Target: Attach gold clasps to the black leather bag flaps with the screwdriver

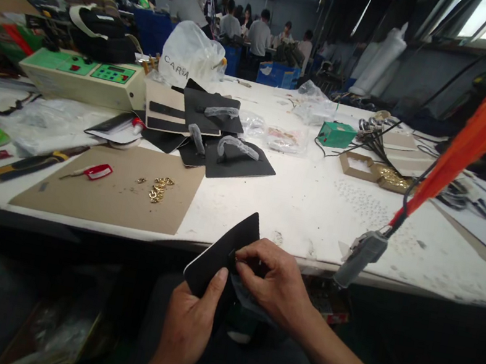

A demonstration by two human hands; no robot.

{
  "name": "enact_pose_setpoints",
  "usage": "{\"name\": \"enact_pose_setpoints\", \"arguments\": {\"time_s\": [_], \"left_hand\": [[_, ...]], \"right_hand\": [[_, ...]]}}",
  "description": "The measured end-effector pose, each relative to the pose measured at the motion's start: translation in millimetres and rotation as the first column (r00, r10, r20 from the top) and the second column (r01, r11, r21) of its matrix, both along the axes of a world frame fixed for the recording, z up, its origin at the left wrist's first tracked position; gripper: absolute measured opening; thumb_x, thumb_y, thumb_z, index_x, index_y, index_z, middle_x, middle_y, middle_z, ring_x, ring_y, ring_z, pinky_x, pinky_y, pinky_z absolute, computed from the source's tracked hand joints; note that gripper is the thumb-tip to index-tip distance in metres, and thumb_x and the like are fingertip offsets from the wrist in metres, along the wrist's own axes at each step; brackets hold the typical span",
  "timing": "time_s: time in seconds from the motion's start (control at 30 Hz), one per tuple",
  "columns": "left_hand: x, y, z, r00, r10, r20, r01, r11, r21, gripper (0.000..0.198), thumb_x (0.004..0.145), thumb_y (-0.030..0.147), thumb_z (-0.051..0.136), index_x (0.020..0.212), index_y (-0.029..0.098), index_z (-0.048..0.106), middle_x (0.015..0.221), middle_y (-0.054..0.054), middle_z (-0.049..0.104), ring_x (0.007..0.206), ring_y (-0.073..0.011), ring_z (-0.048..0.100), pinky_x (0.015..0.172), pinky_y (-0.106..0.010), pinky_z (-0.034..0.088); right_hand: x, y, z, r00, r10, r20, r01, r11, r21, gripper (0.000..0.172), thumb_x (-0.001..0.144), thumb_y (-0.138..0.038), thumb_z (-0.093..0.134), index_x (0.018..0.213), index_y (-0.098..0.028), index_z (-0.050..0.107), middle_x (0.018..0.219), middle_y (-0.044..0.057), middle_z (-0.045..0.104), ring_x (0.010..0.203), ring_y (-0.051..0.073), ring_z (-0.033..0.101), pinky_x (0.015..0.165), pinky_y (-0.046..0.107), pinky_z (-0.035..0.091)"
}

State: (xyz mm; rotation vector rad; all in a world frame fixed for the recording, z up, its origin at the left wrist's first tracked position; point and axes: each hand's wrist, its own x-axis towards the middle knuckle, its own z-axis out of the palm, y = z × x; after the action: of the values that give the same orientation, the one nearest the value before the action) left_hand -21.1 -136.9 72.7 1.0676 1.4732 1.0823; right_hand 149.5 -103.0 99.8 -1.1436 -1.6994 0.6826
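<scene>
A black flat panel with a pale edge is held tilted in front of the table's near edge. My left hand grips its lower end, thumb on the black face. The fingertips of my right hand pinch together at the panel's right side, by a small dark part that I cannot make out. Below that hand hangs some clear plastic, partly hidden. Similar black panels with plastic-wrapped handles lie further back. Small gold metal pieces rest on a brown board to the left.
On the board lies a red-handled tool, beside a yellow-black cutter. A beige control box stands back left. A grey tool hangs on an orange cord at right. A green box and cardboard trays sit beyond. Several people work behind.
</scene>
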Motion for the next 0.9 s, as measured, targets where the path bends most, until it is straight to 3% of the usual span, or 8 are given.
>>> {"name": "enact_pose_setpoints", "arguments": {"time_s": [0.27, 0.47, 0.63, 0.73, 0.83, 0.9], "left_hand": [[-0.1, -2.1, -7.7, 0.993, -0.042, -0.107, 0.059, 0.984, 0.168, 0.045, 0.095, 0.054, 0.066, 0.122, 0.02, 0.079, 0.119, -0.007, 0.081, 0.115, -0.0311, 0.074, 0.094, -0.035, 0.062], [-3.3, -5.5, -9.4, 0.988, -0.072, -0.134, 0.096, 0.979, 0.179, 0.046, 0.097, 0.052, 0.064, 0.128, 0.02, 0.075, 0.12, -0.007, 0.08, 0.116, -0.0296, 0.074, 0.097, -0.034, 0.061], [-5.1, -10.2, -11.4, 0.982, -0.093, -0.166, 0.126, 0.972, 0.199, 0.047, 0.098, 0.053, 0.062, 0.131, 0.021, 0.073, 0.123, -0.008, 0.079, 0.122, -0.0297, 0.071, 0.099, -0.035, 0.06], [-4.6, -14.2, -7.0, 0.976, -0.129, -0.174, 0.168, 0.958, 0.231, 0.046, 0.098, 0.053, 0.062, 0.131, 0.022, 0.072, 0.124, -0.009, 0.078, 0.117, -0.0296, 0.072, 0.101, -0.038, 0.058], [-5.3, -19.2, 3.3, 0.974, -0.183, -0.132, 0.216, 0.928, 0.304, 0.05, 0.097, 0.057, 0.062, 0.134, 0.024, 0.07, 0.133, -0.01, 0.073, 0.12, -0.0315, 0.07, 0.105, -0.042, 0.056], [-6.3, -23.5, 10.5, 0.974, -0.206, -0.093, 0.226, 0.902, 0.367, 0.062, 0.094, 0.069, 0.058, 0.135, 0.024, 0.07, 0.14, -0.012, 0.068, 0.128, -0.0354, 0.066, 0.109, -0.045, 0.054]], "right_hand": [[-6.0, -1.3, -7.0, 0.997, -0.068, 0.024, 0.068, 0.998, 0.001, 0.018, 0.089, -0.013, 0.072, 0.105, -0.021, 0.075, 0.093, 0.002, 0.076, 0.08, 0.016, 0.07, 0.075, 0.026, 0.054], [-7.7, -7.5, -12.4, 0.983, -0.181, 0.012, 0.181, 0.983, -0.029, 0.007, 0.089, -0.019, 0.08, 0.087, -0.022, 0.074, 0.084, -0.001, 0.076, 0.076, 0.017, 0.07, 0.073, 0.028, 0.052], [-12.7, -14.2, -13.2, 0.973, -0.219, 0.067, 0.211, 0.971, 0.113, 0.01, 0.093, -0.018, 0.078, 0.085, -0.023, 0.075, 0.084, -0.001, 0.077, 0.078, 0.018, 0.071, 0.078, 0.032, 0.05], [-17.6, -19.4, -14.9, 0.97, -0.227, 0.089, 0.204, 0.956, 0.212, 0.008, 0.096, -0.017, 0.074, 0.095, -0.024, 0.077, 0.091, 0.0, 0.079, 0.083, 0.019, 0.072, 0.083, 0.035, 0.05], [-17.5, -27.7, -11.6, 0.983, -0.164, 0.078, 0.146, 0.971, 0.191, 0.026, 0.092, -0.013, 0.071, 0.115, -0.026, 0.075, 0.104, 0.002, 0.078, 0.094, 0.021, 0.072, 0.089, 0.038, 0.052], [-12.5, -35.5, -3.7, 0.993, -0.088, 0.073, 0.079, 0.989, 0.126, 0.046, 0.086, -0.011, 0.07, 0.129, -0.028, 0.069, 0.117, 0.004, 0.075, 0.107, 0.024, 0.07, 0.1, 0.042, 0.052]]}}
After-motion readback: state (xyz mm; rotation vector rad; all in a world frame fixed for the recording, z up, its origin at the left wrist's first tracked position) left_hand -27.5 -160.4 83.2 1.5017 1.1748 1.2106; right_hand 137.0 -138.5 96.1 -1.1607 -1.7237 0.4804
